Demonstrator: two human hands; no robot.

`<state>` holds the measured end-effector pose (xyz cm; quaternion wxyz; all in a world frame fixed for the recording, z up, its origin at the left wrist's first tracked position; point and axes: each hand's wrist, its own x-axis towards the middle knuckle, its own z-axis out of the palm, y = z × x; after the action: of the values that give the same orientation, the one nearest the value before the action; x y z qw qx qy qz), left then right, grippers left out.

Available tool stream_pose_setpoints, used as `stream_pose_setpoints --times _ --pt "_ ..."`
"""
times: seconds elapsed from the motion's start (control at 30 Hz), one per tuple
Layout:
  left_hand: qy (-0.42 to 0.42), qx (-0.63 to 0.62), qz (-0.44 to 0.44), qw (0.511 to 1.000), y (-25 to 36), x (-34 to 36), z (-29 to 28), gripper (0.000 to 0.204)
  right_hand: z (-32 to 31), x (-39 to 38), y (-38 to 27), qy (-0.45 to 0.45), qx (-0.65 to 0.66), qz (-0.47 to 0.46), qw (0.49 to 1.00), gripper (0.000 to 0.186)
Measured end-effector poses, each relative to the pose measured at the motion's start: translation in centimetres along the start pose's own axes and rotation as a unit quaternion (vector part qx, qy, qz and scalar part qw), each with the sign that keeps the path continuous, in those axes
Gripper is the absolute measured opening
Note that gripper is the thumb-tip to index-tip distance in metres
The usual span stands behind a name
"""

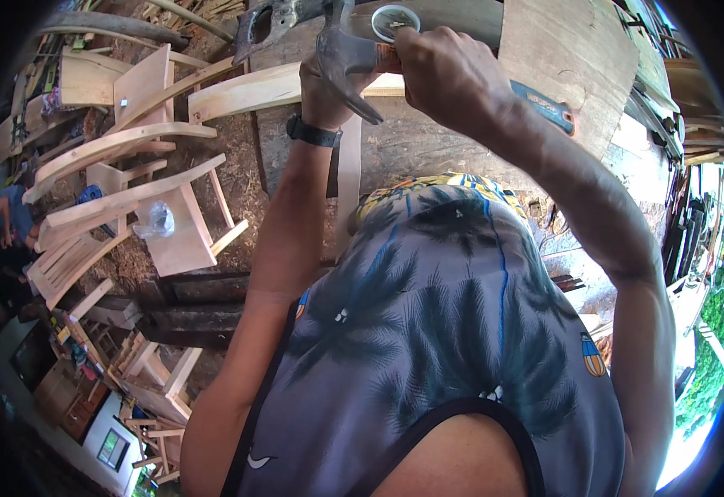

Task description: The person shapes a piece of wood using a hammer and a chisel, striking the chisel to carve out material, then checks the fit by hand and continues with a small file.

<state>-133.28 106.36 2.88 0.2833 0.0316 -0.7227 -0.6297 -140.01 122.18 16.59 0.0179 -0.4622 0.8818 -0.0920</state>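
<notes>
My right hand (440, 70) is closed round the handle of a claw hammer (337, 70); a blue grip end (544, 106) shows beyond my wrist. My left hand (320, 95), with a dark wristband, is raised just behind the hammer head, its fingers mostly hidden by it. Below both hands a pale curved wooden piece (238, 95) lies across a weathered bench (279, 141). A small round white tub (395, 22) with small bits in it sits beyond my right hand. A dark metal plate with an opening (266, 25) is beside the hammer.
Unfinished wooden chair frames (130, 211) and parts fill the left, with a clear plastic bag (155, 219) among them. A plywood sheet (569, 50) lies at upper right. A person in blue (14, 215) is at far left. Stacked planks and greenery line the right edge.
</notes>
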Motion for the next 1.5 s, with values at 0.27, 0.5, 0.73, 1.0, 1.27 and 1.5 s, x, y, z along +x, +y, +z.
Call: stream_pose_setpoints --times 0.27,0.5,0.73,1.0,1.27,1.5 --pt "0.136 -0.235 -0.046 0.961 0.4 1.4 -1.1 0.013 -1.9 -0.9 2.3 0.097 0.073 -0.005 0.993 0.010" --pt "0.009 -0.175 -0.026 0.984 1.9 1.4 -0.3 0.017 -1.4 -2.6 4.5 0.111 0.108 0.014 0.988 0.010" --pt "0.000 -0.153 -0.027 0.988 1.7 1.2 0.0 0.018 -1.7 -3.5 4.3 0.115 0.103 0.021 0.988 0.011" --pt "0.005 -0.150 -0.043 0.988 1.4 1.1 0.0 0.017 -2.3 -3.5 4.1 0.119 0.109 0.014 0.987 0.016" --pt "0.016 -0.170 -0.033 0.985 1.5 1.1 0.0 0.017 -2.3 -3.4 3.8 0.105 0.111 0.028 0.988 0.013" --pt "0.006 -0.155 -0.030 0.988 1.7 0.9 0.1 0.017 -2.3 -3.3 4.0 0.110 0.108 0.016 0.988 0.011"
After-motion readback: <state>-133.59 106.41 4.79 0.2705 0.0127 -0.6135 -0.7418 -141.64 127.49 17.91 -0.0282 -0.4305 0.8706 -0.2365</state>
